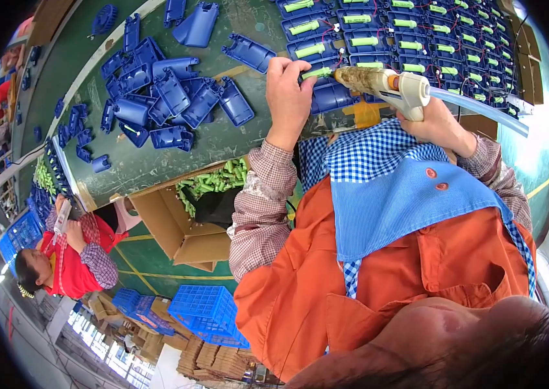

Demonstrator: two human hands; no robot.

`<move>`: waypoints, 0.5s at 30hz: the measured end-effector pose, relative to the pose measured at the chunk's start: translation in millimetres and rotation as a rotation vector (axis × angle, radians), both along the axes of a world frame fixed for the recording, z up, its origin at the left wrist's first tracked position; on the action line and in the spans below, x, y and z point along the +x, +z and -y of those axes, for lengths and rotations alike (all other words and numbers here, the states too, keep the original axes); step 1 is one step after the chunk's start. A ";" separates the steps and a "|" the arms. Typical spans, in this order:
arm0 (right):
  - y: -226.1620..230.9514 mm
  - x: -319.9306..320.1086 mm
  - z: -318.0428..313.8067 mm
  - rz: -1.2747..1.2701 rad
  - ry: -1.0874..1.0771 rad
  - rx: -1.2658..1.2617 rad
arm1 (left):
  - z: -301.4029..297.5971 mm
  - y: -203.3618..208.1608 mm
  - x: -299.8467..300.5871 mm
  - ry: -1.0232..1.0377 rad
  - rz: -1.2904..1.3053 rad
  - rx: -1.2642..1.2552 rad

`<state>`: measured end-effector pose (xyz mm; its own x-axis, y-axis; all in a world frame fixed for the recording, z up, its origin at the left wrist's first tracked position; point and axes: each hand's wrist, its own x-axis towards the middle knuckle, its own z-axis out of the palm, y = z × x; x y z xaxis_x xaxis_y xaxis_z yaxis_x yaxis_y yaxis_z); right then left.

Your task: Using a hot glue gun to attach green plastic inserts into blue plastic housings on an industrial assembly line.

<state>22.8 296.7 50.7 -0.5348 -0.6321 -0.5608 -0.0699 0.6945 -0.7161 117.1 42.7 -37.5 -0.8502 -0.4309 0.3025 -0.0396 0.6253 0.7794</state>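
My right hand [440,123] is wrapped round the handle of a white hot glue gun [410,94] with a browned, stained front. A clear glue stick [482,111] sticks out of its back. The gun's nozzle points left, close to a green battery cell [321,72] lying in a blue plastic shell. My left hand [288,89] has its thumb and fingers closed at the left end of that cell. Another blue shell [333,98] lies just below it, at the bench's near edge. Whether glue is coming out is too small to tell.
Rows of blue shells with green cells and thin wires [410,45] cover the bench's far right. Loose blue shells [170,91] are heaped on the left. Below the bench edge stands a cardboard box [164,223] beside green cells [216,183]. A co-worker in red [80,259] works at the left.
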 end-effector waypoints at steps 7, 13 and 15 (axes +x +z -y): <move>1.1 0.9 13.3 0.088 -0.029 -0.282 | 14.1 19.1 21.7 0.116 -0.046 0.152; -6.4 -9.1 10.1 0.125 -0.011 -0.225 | 52.0 39.8 71.0 0.392 -0.144 0.089; -7.0 -10.3 6.4 0.119 -0.017 -0.243 | 85.4 37.1 97.6 0.594 -0.141 -0.094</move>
<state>12.5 290.3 43.7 -0.4861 -0.7471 -0.4533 0.0349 0.5017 -0.8643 214.8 -42.6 -0.4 -0.4224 -0.7844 0.4542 -0.3031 0.5945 0.7448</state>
